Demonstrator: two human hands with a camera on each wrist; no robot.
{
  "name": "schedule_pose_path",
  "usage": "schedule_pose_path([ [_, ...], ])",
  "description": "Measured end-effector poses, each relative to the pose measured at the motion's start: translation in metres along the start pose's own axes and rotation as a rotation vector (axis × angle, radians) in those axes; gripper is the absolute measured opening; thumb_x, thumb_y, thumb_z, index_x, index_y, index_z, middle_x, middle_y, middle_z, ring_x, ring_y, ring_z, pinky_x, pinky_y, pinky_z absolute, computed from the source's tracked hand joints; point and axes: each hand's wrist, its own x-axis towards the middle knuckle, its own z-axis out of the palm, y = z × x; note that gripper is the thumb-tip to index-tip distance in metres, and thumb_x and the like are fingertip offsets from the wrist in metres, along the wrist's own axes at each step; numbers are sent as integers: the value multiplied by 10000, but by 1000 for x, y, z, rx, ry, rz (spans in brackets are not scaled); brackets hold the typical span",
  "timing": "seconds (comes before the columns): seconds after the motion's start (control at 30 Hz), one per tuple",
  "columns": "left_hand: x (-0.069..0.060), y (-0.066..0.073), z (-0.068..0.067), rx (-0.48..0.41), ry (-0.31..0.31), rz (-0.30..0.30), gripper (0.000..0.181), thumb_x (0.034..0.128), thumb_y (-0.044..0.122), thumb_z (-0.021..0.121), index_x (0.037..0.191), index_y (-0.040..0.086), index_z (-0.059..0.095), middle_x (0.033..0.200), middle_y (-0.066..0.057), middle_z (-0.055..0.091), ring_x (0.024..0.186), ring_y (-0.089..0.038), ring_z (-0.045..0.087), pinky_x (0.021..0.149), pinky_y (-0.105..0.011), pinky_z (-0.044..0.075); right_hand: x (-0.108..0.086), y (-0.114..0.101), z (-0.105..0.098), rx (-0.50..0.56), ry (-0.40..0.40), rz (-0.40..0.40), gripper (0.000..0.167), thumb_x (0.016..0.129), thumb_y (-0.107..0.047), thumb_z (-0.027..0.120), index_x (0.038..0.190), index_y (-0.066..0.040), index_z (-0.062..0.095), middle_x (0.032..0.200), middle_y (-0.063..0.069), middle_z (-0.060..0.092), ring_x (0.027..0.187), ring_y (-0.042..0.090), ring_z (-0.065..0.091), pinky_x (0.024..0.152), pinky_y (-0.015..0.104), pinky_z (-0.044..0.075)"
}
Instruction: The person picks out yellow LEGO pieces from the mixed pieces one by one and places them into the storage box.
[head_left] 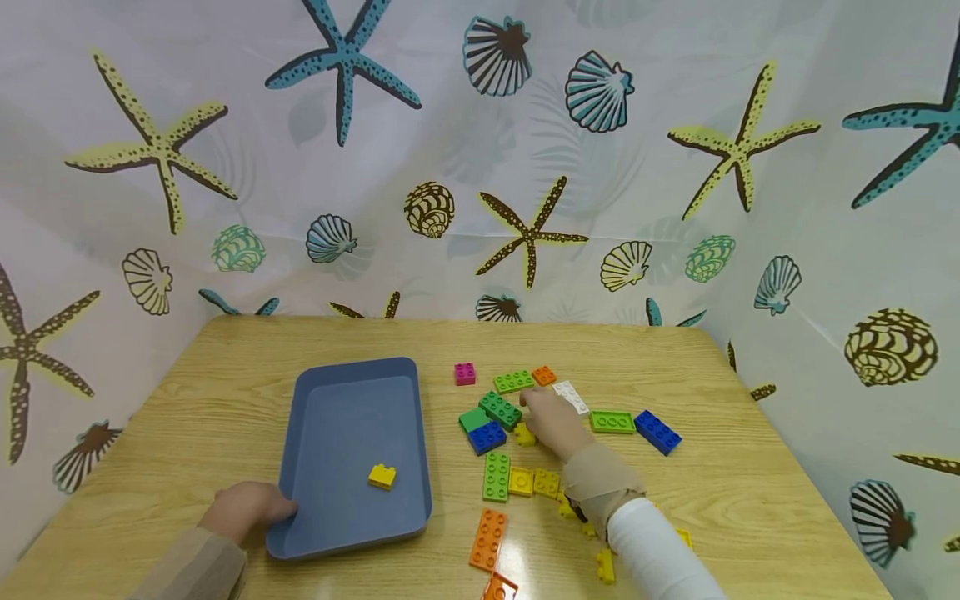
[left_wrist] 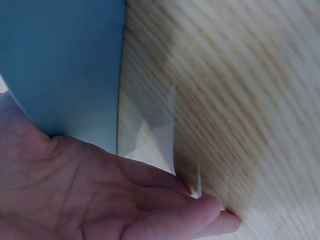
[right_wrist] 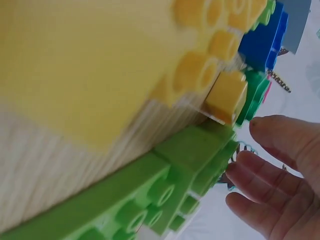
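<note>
the left hand (head_left: 247, 508) is holding the blue-grey tray (head_left: 352, 417) at lower left of the frame, its thumb hooking over the rim and its fingers lying straight outside the wall, presumably for steadying the tray. one yellow brick (head_left: 382, 477) is sitting inside, near the tray's lower right. the right hand (head_left: 555, 421) is hovering right of center, thumb and fingers parted and gripping nothing, near the dark green brick (head_left: 500, 409); whether it is touching any brick is not determinable. loose bricks (head_left: 488, 539) are lying spread over the table (head_left: 720, 517), probably for keeping each one accessible.
</note>
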Motion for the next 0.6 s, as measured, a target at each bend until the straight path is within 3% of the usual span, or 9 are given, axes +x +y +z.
schedule_pose_path([
  [0.23, -1, 0, 0, 5, 2, 2, 535, 882, 292, 454, 1076, -205, 494, 1088, -385, 473, 1075, -512, 409, 959, -597, 199, 1, 14, 2, -38, 14, 14, 244, 773, -23, 665, 1008, -29, 599, 959, 122, 605, 854, 249, 586, 671, 346, 492],
  [0.4, 0, -1, 0, 10, 1, 20, 530, 889, 290, 447, 1086, -200, 494, 1100, -381, 476, 1079, -516, 407, 956, -613, 182, 3, 18, 2, -61, -31, 22, 269, 753, -54, 699, 1007, -29, 612, 958, 116, 607, 859, 244, 584, 676, 346, 492],
  [0.6, 2, -2, 1, 13, 1, 16, 524, 891, 288, 442, 1093, -192, 496, 1107, -377, 478, 1084, -520, 403, 959, -622, 155, 4, 11, 1, -67, -110, -66, 207, 716, -75, 717, 900, -63, 623, 858, 43, 604, 770, 183, 559, 651, 319, 470],
])
